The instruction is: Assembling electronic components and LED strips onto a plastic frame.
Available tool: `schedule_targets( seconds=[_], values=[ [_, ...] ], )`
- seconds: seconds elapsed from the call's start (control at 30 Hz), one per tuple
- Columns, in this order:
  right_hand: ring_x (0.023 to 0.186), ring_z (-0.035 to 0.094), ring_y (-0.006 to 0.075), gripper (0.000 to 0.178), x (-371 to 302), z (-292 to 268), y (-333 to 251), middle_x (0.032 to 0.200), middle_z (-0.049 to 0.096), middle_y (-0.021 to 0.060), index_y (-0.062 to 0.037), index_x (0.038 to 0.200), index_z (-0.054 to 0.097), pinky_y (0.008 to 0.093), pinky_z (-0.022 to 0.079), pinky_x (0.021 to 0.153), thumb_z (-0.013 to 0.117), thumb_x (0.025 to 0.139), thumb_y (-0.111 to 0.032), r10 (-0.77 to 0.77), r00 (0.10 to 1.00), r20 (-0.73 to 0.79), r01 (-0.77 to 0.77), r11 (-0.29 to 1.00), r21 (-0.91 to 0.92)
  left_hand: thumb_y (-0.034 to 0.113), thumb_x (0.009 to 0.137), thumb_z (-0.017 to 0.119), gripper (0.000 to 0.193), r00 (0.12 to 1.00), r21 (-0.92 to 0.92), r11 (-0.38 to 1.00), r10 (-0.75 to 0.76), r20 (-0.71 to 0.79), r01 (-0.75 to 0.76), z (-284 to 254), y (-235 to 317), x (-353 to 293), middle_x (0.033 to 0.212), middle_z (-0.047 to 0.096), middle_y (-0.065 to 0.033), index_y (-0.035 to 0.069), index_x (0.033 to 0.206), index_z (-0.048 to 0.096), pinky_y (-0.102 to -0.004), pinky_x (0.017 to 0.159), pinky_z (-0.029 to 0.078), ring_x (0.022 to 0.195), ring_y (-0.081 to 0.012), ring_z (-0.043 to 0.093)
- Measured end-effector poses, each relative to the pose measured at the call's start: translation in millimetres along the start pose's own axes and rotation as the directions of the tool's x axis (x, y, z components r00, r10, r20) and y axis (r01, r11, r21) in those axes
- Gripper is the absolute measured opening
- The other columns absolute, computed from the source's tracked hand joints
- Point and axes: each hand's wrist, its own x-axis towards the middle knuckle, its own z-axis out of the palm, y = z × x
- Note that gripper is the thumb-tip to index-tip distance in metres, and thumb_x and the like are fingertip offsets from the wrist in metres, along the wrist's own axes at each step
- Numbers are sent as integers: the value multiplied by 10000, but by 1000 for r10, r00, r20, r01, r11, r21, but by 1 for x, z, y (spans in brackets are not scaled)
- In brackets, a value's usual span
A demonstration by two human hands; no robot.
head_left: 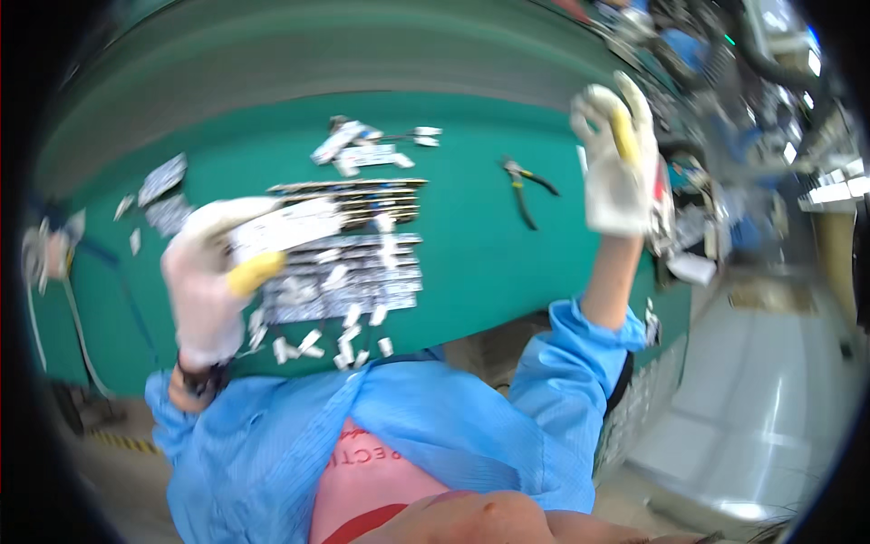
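Observation:
My left hand, in a white glove with a yellow thumb tip, is closed on the edge of a flat white rectangular piece. That piece hangs over rows of thin strip-like parts, dark and gold at the far side. Nearer rows look silvery grey, with short leads and white connectors at their near edge. My right hand, gloved alike, is raised at the right of the green mat. Its fingers are apart, some curved and one stretched out, with no object visible between them. Motion blurs both hands.
Pliers with dark and yellow handles lie on the green mat. White-labelled pieces with leads sit at the back, and silvery packets at the left. Cluttered equipment stands beyond the right edge.

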Motion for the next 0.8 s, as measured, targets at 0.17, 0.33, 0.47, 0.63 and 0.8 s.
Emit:
schedule_targets(
  seconds=[0.17, 0.33, 0.47, 0.63, 0.8],
  values=[
    [757, 578, 132, 817, -74, 95, -3, 881, 604, 80, -4, 1360, 330, 238, 447, 668, 778, 744, -300, 333, 802, 496, -264, 942, -206, 54, 673, 768, 425, 996, -151, 988, -32, 81, 44, 10, 10, -11, 993, 652, -127, -63, 1047, 604, -274, 745, 524, 873, -175, 636],
    [875, 603, 141, 699, -101, 128, 25, 1033, 609, 105, -1, 1289, 425, 261, 491, 721, 799, 726, -178, 478, 606, 636, -306, 878, -369, 195, 701, 779, 350, 960, 440, 854, 263, 95, -278, -1, 2, -26, 914, 689, -81, 35, 994, 674, -290, 670, 513, 798, -165, 659],
    [1019, 594, 185, 457, -106, 133, 35, 1147, 588, 137, 43, 1173, 505, 302, 501, 871, 728, 790, -71, 291, 715, 636, -70, 935, -348, 234, 676, 793, 401, 996, 135, 987, 88, 9, -88, -3, -9, -29, 927, 692, -86, 25, 996, 673, -265, 669, 520, 789, -157, 667],
    [1020, 592, 177, 473, -111, 133, 39, 1164, 578, 138, 50, 1180, 498, 288, 505, 861, 731, 791, -85, 280, 746, 605, -21, 917, -398, 188, 649, 812, 425, 996, 92, 992, 86, 15, -87, -5, -9, -28, 947, 696, -83, 14, 1012, 673, -243, 703, 536, 807, -138, 670],
    [979, 588, 143, 495, -112, 133, 35, 1112, 605, 114, 37, 1156, 529, 248, 497, 796, 772, 756, -123, 231, 775, 588, 41, 911, -411, 169, 658, 806, 420, 982, 118, 975, 191, 0, -189, -5, -12, -26, 930, 694, -91, 27, 1033, 681, -234, 697, 536, 799, -123, 659]
  ],
)
